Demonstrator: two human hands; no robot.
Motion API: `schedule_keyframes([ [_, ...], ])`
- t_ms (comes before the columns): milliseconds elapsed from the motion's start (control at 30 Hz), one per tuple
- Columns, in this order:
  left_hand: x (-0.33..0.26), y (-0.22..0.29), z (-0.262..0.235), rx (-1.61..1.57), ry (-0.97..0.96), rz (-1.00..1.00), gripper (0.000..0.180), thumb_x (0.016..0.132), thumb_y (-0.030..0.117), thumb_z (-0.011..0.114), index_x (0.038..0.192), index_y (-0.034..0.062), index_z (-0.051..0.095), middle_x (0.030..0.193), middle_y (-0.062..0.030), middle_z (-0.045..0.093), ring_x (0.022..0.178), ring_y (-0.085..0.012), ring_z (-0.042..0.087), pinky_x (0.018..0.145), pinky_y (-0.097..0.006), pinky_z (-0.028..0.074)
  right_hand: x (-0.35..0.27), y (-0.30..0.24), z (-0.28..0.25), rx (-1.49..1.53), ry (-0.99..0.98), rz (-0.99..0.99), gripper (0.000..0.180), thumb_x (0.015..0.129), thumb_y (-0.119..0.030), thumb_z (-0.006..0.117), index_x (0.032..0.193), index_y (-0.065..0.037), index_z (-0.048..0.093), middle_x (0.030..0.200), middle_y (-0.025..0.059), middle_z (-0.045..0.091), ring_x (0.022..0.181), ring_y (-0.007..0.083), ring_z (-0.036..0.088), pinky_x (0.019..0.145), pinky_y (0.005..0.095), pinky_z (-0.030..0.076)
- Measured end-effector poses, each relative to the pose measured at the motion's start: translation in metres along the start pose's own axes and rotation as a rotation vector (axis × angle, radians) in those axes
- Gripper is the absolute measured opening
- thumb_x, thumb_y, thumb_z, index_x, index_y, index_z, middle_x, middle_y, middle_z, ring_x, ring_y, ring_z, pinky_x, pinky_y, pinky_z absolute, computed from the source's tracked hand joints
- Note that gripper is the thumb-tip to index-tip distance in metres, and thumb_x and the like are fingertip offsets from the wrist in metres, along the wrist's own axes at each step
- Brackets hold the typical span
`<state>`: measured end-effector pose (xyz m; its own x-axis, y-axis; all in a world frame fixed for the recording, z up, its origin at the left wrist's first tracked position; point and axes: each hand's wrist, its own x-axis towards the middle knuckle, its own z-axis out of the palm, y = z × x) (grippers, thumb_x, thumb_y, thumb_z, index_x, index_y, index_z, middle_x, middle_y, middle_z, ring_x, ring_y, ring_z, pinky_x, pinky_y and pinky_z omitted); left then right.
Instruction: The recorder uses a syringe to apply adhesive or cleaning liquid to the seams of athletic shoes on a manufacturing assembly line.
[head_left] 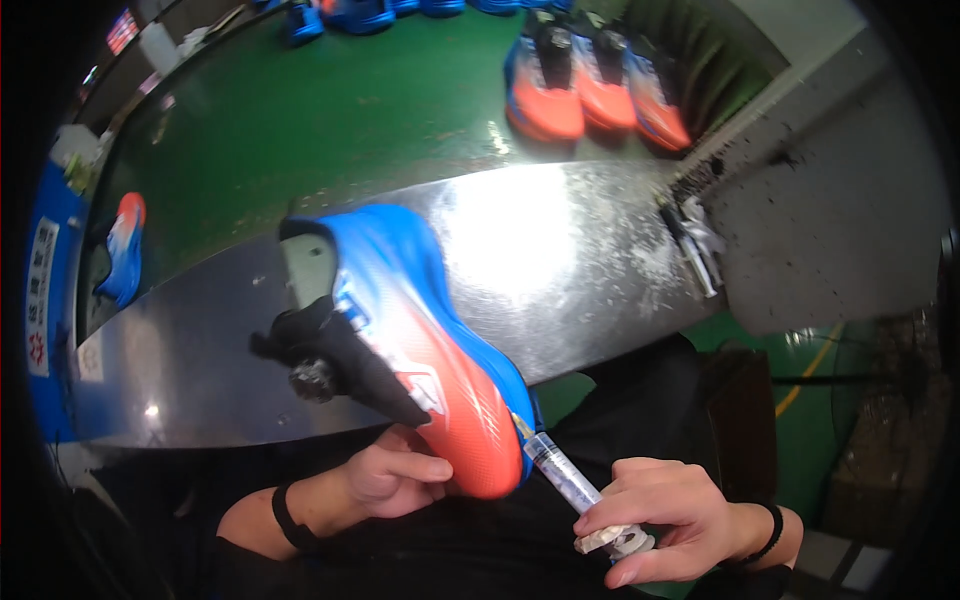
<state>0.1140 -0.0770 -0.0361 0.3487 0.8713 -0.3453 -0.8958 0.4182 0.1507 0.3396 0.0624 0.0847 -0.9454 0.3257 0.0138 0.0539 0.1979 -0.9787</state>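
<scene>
My left hand (400, 472) grips a blue and coral running shoe (465, 425) near its toe, thumb on the upper; the fingers beneath are partly hidden. The shoe is tilted, with its heel away from me over the metal table and its toe toward me. A black tongue and a lace bundle hang out of its opening. In my right hand (665, 515) is a clear syringe (565, 475), fingers and thumb closed round its plunger end. The syringe's tip meets the seam between the coral upper and the blue sole, close to the toe.
A shiny metal table (200, 360) lies before me, with a green surface (300, 120) beyond. Several coral-toed shoes (545, 100) stand at the far right, another shoe (122, 250) at the left. More syringes (690, 250) lie by the grey panel (830, 210) at right.
</scene>
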Motion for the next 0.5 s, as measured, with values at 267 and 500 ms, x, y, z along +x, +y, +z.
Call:
schedule_keyframes([
  [267,0.042,-0.002,0.001,0.113,-0.208,-0.033,0.037,0.085,0.008,0.061,0.120,0.0015,0.052,0.119,-0.0118,0.057,0.111,-0.0242,0.054,0.099,-0.039,0.040,-0.027,-0.010,-0.003,-0.079,0.085,-0.027,0.040,0.073,-0.027,0.077,0.100,0.000,0.065,0.084,0.0076,0.068,0.059,0.0165,0.055,0.054,0.0283,0.036],
  [500,0.063,-0.004,0.011,0.119,-0.196,-0.006,0.033,0.086,0.011,0.062,0.118,0.0028,0.054,0.115,-0.0108,0.059,0.108,-0.0226,0.056,0.096,-0.036,0.043,-0.042,-0.007,-0.004,-0.164,0.158,-0.021,0.041,0.073,-0.029,0.078,0.099,-0.001,0.065,0.082,0.0068,0.068,0.057,0.0150,0.054,0.052,0.0282,0.034],
])
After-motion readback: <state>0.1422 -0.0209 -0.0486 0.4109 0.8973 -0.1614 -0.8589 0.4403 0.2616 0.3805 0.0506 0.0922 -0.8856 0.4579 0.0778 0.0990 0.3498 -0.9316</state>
